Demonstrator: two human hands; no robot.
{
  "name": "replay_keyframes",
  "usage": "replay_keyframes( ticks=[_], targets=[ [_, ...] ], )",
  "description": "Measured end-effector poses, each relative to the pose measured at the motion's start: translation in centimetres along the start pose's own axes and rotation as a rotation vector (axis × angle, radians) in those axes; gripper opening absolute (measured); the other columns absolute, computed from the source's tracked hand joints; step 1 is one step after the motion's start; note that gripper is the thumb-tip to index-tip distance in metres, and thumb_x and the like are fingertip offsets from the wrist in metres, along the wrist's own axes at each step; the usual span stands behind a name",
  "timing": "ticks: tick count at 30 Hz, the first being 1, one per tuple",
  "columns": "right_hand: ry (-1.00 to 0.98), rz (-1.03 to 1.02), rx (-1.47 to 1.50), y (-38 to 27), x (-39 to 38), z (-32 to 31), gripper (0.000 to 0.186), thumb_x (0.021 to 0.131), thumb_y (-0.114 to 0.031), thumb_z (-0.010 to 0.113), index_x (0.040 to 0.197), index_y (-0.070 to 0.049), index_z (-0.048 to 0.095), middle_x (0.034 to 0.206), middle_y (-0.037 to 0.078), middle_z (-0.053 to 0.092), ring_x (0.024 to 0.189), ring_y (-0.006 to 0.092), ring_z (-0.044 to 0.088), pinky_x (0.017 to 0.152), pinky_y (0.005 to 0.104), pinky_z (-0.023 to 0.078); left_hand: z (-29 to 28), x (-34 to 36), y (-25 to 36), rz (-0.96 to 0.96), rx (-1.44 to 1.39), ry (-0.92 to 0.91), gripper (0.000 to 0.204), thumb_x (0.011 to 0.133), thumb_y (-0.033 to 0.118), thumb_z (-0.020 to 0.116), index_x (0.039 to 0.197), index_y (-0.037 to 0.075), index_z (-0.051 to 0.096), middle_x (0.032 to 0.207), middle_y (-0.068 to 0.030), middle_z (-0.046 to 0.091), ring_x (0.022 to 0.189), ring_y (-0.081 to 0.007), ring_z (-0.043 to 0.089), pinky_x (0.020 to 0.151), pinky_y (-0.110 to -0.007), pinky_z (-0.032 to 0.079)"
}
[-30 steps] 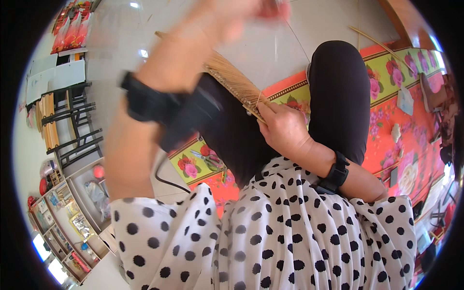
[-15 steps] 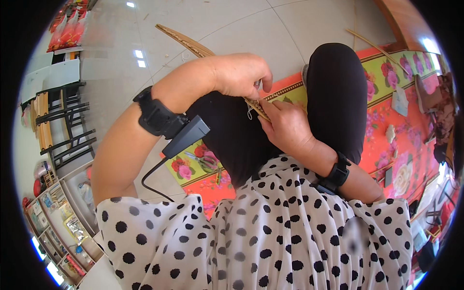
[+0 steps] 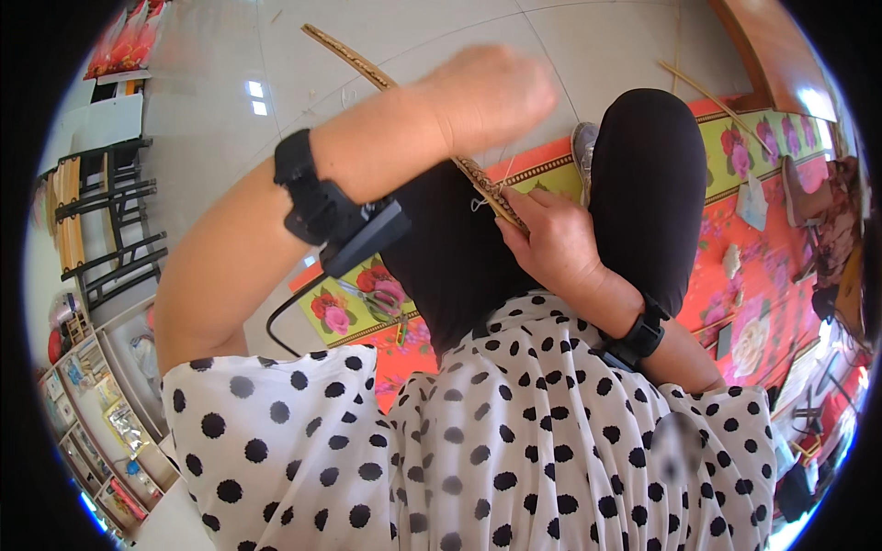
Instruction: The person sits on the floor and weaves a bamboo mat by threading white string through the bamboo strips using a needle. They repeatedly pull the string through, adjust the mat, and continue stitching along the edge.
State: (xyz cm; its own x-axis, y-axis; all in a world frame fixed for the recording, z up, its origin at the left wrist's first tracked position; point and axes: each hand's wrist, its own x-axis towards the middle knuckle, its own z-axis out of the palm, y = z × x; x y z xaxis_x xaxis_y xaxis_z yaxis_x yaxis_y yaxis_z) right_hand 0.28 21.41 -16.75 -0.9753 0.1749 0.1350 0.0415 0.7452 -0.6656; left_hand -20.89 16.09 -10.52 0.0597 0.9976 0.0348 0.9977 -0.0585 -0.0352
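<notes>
A long, narrow brown strip with a braided, rope-like pattern along it runs slantwise across my lap, its far end over the tiled floor. My right hand is closed on the near end, thumb underneath and fingers on top. Above the strip's middle hovers my left hand, smeared by motion, so its fingers and anything in them cannot be made out. It hides part of the strip behind it. A small loop of white cord hangs beside the strip near my right hand.
Under my legs lies a red and green floral mat. A cutting tool rests on its left part. Thin sticks lie at the far right. Folded black metal frames and a compartmented shelf stand at the left.
My left hand has lifted off the strip, moving up and slightly right. My right hand keeps its hold, and the strip's far end has shifted slightly upward.
</notes>
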Motion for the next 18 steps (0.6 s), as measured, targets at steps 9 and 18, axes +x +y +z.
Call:
replay_keyframes(
  ticks=[9,18],
  targets=[
    [0.027,0.061,0.042,0.9,0.3,-0.1,0.028,0.083,-0.012,0.074,0.109,-0.005,0.07,0.082,0.015,0.066,0.077,0.0388,0.067,0.067,0.0471,0.054,2.3,4.7,0.0,-0.592,-1.243,0.476,0.006,0.102,0.012,0.061,0.103,0.006,0.061,0.089,-0.0135,0.071,0.079,-0.02,0.075,0.069,-0.029,0.061],
    [-0.097,0.085,-0.032,0.6,1.1,-1.5,0.031,0.085,-0.017,0.073,0.113,-0.004,0.068,0.09,0.015,0.069,0.078,0.039,0.068,0.069,0.0459,0.056,4.0,6.6,-0.6,-0.487,-1.572,0.285,0.018,0.102,0.017,0.06,0.103,0.0,0.068,0.075,-0.0048,0.065,0.053,-0.0129,0.059,0.051,-0.033,0.051]
  ],
)
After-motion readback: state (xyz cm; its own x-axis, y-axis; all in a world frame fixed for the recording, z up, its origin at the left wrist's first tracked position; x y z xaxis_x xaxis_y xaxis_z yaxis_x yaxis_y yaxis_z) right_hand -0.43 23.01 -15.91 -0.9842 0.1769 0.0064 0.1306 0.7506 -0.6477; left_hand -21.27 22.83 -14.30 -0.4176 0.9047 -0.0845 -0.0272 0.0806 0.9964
